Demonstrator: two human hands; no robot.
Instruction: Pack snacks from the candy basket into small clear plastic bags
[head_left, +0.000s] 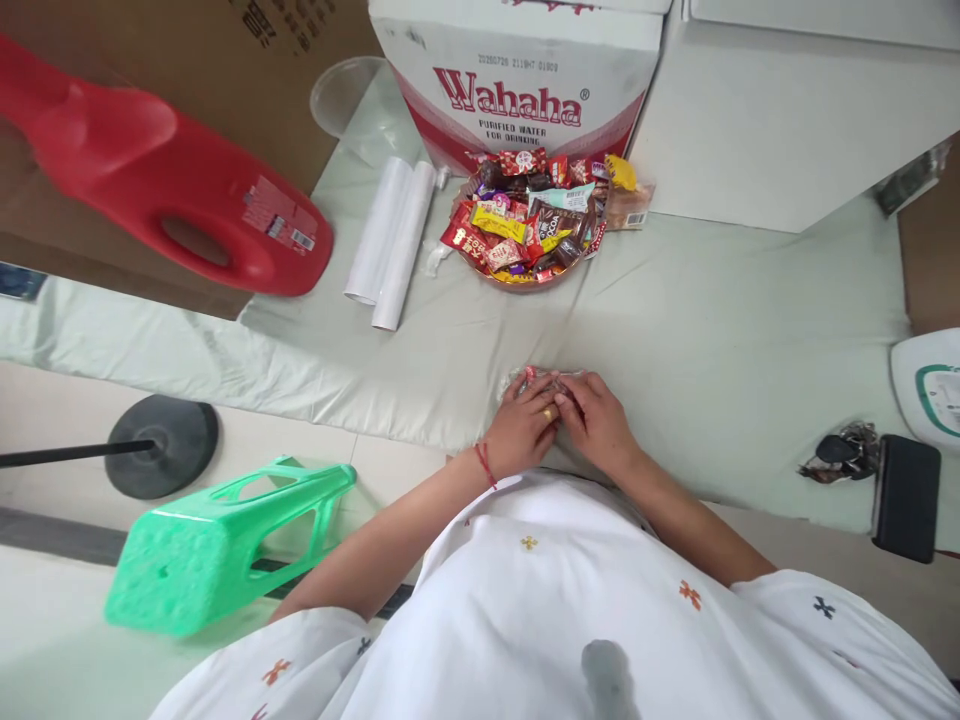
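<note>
Close to my body, at the table's near edge, both hands meet over a small clear plastic packet [534, 376] with red and brown colours showing through. My left hand [523, 428], wearing a ring and a red string bracelet, has its fingers closed over the packet's near side. The fingers of my right hand [600, 422] are bent onto its right end, touching the left fingers. Most of the packet is hidden under them, so its contents cannot be made out. Beyond the hands, a round bowl [517, 284] holds several wrapped sweets [525, 225].
Behind the bowl stands a Wahaha water carton [525, 100], beside a white box [750, 120]. White paper rolls [394, 245] and a red jug [187, 190] lie left. Keys [844, 450] and a black phone [906, 497] are right. A green stool [225, 545] stands below left.
</note>
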